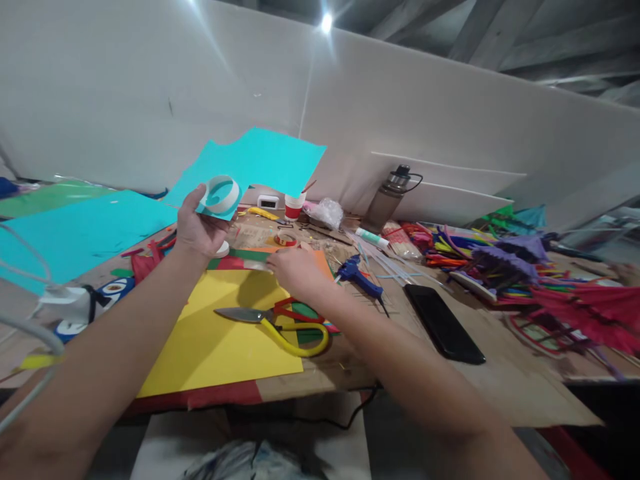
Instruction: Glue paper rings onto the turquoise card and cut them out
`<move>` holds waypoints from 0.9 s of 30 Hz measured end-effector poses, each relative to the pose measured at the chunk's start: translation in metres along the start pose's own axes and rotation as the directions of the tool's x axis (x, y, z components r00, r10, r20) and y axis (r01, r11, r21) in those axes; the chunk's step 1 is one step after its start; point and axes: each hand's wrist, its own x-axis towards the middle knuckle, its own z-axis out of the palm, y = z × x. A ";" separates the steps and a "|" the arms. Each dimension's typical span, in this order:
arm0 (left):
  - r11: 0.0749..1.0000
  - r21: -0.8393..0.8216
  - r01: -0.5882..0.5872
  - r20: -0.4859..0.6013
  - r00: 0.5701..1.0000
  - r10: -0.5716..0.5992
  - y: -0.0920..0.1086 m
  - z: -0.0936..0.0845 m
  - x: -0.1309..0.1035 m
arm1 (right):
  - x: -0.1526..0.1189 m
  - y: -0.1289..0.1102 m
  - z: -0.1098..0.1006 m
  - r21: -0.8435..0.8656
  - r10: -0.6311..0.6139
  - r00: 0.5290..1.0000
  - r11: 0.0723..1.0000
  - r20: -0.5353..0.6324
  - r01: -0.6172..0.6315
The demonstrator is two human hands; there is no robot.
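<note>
My left hand [203,230] is raised above the table, closed round a small turquoise sheet [225,215] with a white paper ring [220,195] standing on it. Lower and to the right, my right hand [299,268] is over the table with its fingers bent at the right end of a green strip [250,255]; its fingertips are blurred, so its hold is unclear. Scissors with yellow and red handles [295,339] lie just below it, partly on a yellow sheet [215,333]. A blue glue gun [361,279] rests to the right.
Large turquoise sheets [100,233] lie at left and stand at the back [270,160]. A bottle [387,200], a paper cup [294,207] and a black phone [443,323] are on the table [510,373]. Coloured pipe cleaners [450,247] and paper umbrellas [590,313] are at right.
</note>
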 end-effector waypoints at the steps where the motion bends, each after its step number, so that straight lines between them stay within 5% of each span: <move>1: 1.000 -0.001 -0.006 0.002 1.000 0.006 0.000 0.000 0.000 | -0.004 0.008 -0.004 0.137 0.078 0.995 0.988 -0.056 -0.070; 3: 1.000 -0.005 -0.008 -0.001 1.000 0.008 0.000 -0.002 0.002 | -0.013 0.030 -0.012 0.232 0.118 0.987 0.969 -0.109 -0.090; 8: 1.000 0.026 0.005 -0.032 0.999 -0.005 -0.002 -0.005 0.006 | -0.035 0.089 -0.019 0.643 0.461 0.882 0.705 -0.096 -0.298; 13: 0.999 0.030 0.017 -0.038 0.999 -0.016 -0.004 -0.003 0.003 | -0.040 0.109 -0.012 0.862 0.447 0.895 0.453 0.001 -0.227; 18: 0.999 0.045 -0.014 0.010 1.000 0.013 0.002 -0.006 0.005 | -0.030 0.100 -0.005 0.884 0.538 0.839 0.354 0.074 -0.305; 27: 0.998 0.068 -0.016 0.026 1.000 0.014 0.007 -0.010 0.012 | 0.005 0.032 0.015 0.817 0.307 0.912 0.425 0.274 -0.388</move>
